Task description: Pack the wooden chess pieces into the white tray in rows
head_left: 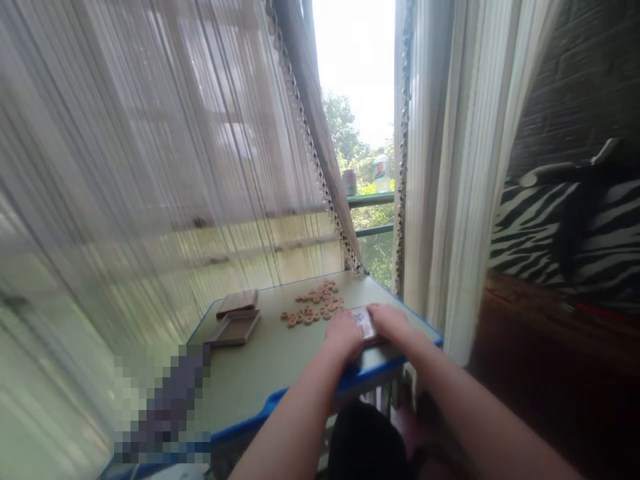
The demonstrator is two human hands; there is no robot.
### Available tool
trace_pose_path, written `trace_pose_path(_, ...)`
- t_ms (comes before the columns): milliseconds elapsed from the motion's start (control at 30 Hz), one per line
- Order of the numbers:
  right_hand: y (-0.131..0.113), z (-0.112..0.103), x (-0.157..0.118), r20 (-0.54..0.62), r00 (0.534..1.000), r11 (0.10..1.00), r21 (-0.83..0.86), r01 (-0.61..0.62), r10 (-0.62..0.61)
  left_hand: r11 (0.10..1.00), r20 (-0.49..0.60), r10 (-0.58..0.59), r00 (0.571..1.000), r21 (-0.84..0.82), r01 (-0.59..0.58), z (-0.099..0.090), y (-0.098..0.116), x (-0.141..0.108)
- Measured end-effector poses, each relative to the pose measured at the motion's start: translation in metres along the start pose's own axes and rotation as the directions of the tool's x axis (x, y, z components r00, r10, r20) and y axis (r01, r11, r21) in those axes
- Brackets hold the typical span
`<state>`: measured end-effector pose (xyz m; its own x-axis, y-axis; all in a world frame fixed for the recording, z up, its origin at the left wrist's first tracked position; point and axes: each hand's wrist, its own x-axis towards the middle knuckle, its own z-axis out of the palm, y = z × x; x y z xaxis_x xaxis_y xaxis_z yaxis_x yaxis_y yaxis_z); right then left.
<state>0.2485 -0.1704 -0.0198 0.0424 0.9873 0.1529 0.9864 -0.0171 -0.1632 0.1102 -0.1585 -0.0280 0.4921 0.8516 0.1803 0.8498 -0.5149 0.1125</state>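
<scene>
A flat rectangular box or board (pixel 365 323) with a pale, printed-looking top lies near the right front edge of the table. My left hand (pixel 345 331) is closed on its left side, and my right hand (pixel 390 321) grips its right side. Both hands partly cover it, so its full outline is hidden. Just beyond and to the left, small round wooden pieces (pixel 309 320), like Chinese chess pieces, are scattered in a loose cluster. Any markings on them are too small to read.
On the table's (pixel 270 363) left side are a shallow open wooden box (pixel 237 328) and a flat wooden lid (pixel 237 302) behind it. A can (pixel 349 181) and a plastic bottle (pixel 381 172) stand on the window ledge. Curtains (pixel 440 167) hang close around the table.
</scene>
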Motion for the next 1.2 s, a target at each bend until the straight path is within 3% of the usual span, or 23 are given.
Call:
trace_pose_path(233, 0.049, 0.001, 0.057, -0.017, 0.996, 0.997, 0.002, -0.082, 0.082, 0.993, 0.057, -0.034, 0.998, -0.113, 0.041, 0.021, 0.013, 0.085)
trace_pose_path(467, 0.048, 0.016, 0.125, -0.073, 0.978, 0.978, 0.077, -0.192, 0.197, 0.986, 0.114, -0.113, 0.987, -0.111, 0.126, 0.019, -0.015, 0.148)
trace_pose_path(633, 0.052, 0.029, 0.143, -0.126, 0.973, 0.971, 0.167, -0.17, 0.192, 0.992, 0.075, -0.112, 0.991, -0.042, 0.115, 0.018, -0.057, 0.168)
trace_pose_path(800, 0.059, 0.038, 0.146, -0.154, 0.981, 0.971, 0.223, -0.086, 0.122, 0.977, 0.112, -0.209, 0.971, -0.006, 0.211, 0.015, -0.086, 0.185)
trace_pose_path(933, 0.058, 0.042, 0.149, -0.148, 0.977, 0.976, 0.178, -0.126, 0.153, 0.974, 0.177, -0.224, 0.958, 0.014, 0.225, 0.011, -0.089, 0.193)
trace_pose_path(1200, 0.049, 0.032, 0.168, 0.0, 0.991, 0.991, 0.031, -0.133, 0.133, 0.97, 0.227, -0.24, 0.944, 0.018, 0.242, 0.007, -0.081, 0.199)
